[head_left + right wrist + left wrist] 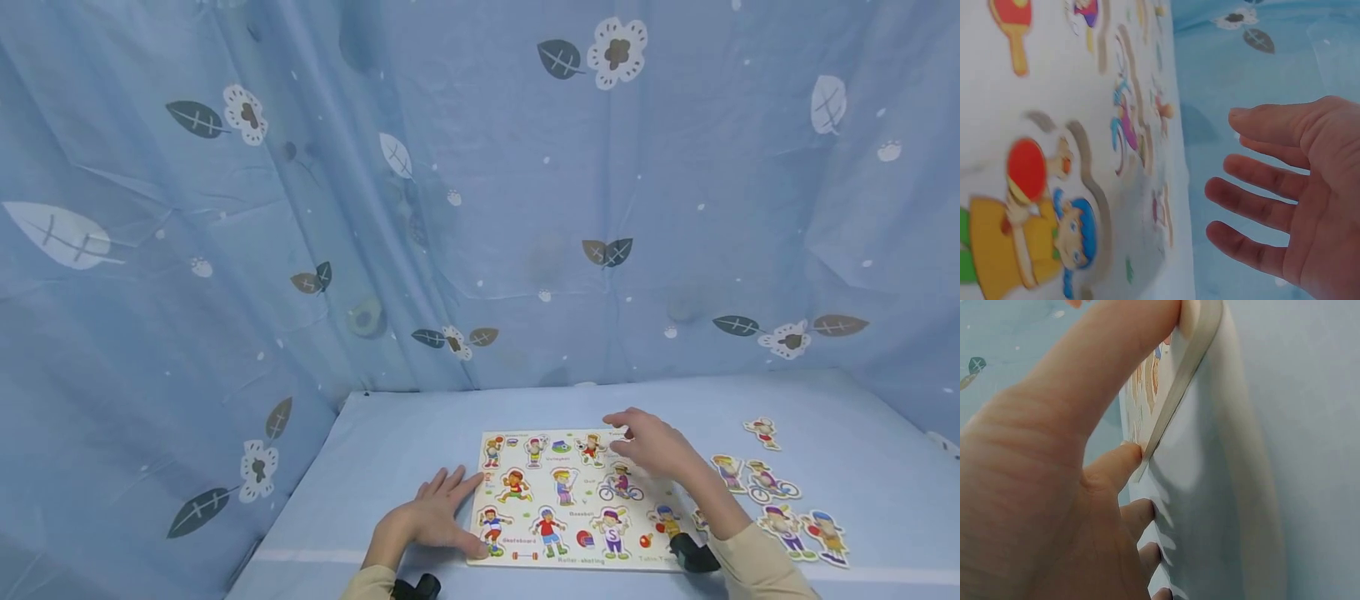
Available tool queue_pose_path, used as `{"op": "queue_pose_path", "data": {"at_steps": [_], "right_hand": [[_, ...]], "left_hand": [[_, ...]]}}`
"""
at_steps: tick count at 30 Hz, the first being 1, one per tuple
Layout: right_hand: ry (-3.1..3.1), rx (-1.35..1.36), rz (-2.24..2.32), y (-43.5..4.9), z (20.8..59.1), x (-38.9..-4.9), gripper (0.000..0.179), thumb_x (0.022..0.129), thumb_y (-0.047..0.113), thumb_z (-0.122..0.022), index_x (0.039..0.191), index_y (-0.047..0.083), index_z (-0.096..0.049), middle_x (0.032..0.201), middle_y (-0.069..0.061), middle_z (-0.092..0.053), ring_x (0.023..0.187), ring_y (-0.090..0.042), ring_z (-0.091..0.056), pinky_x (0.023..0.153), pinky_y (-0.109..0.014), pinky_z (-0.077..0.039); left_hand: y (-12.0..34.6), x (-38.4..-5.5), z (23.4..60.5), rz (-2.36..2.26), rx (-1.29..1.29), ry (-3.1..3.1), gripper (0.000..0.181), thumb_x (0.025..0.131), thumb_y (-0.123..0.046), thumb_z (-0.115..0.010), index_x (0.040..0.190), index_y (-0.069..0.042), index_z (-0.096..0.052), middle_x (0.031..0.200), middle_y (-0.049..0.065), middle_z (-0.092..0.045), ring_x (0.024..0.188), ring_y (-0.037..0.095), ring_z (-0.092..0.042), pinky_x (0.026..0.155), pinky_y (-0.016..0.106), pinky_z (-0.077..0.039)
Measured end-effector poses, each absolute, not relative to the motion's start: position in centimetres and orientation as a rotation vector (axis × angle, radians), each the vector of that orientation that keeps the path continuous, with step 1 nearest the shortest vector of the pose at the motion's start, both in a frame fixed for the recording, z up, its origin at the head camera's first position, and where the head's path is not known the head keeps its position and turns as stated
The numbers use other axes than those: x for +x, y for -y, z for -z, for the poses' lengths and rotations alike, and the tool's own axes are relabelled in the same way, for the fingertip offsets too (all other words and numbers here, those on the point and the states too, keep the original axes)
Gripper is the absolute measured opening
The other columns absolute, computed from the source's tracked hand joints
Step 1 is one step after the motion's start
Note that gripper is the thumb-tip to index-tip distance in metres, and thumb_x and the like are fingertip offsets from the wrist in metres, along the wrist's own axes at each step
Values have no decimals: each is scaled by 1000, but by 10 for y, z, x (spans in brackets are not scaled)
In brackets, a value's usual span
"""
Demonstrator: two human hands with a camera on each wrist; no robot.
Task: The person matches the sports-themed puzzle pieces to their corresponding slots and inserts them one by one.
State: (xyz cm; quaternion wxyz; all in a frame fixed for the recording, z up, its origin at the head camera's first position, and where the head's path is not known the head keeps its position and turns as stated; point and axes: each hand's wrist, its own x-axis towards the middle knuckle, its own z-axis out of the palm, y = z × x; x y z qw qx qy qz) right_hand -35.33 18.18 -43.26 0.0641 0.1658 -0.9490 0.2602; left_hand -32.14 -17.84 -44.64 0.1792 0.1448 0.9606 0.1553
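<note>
A white puzzle board [519, 518] with recessed, printed sports figures lies on the table. My left hand [433, 517] is at its left edge with fingers spread. The thumb lies on the lower left corner, and the index fingertip touches the edge further back. Over the board's upper right part hovers my right hand [651, 440], its fingers loosely bent and holding nothing. In the right wrist view a table-tennis figure [1038, 231] with a red paddle shows in its recess. Beyond it is a cyclist figure [1125, 125].
Several loose figure pieces lie right of the board, among them a cyclist piece [772, 483], a paddle player piece [827, 537] and a small piece [763, 433] further back. My right forearm partly covers another. A blue patterned curtain [510, 208] hangs behind the table.
</note>
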Motion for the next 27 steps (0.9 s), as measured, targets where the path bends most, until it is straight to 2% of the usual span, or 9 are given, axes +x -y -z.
{"op": "queue_pose_path", "data": {"at_steps": [4, 19, 27], "right_hand": [[2829, 512, -833, -194, 430, -354, 41, 92, 14, -67, 131, 2, -62, 121, -18, -62, 97, -28, -63, 66, -38, -53], [2747, 462, -890, -233, 425, -358, 36, 91, 4, -64, 127, 2, -63, 123, -22, -62, 104, -37, -60, 82, -53, -54], [2702, 507, -942, -243, 419, -362, 36, 91, 4, -65, 126, 1, -63, 124, -24, -61, 105, -39, -60, 83, -53, -55]], "left_hand": [[180, -322, 448, -450, 408, -2698, 110, 66, -69, -77, 156, -25, -32, 164, 11, -22, 150, 40, -13, 120, 61, -14], [177, -323, 449, -428, 453, -2709, 106, 68, -65, -78, 155, -25, -33, 163, 11, -23, 150, 40, -14, 120, 61, -16], [181, -326, 454, -448, 419, -2716, 110, 64, -72, -77, 155, -28, -33, 163, 10, -23, 151, 39, -13, 120, 61, -14]]}}
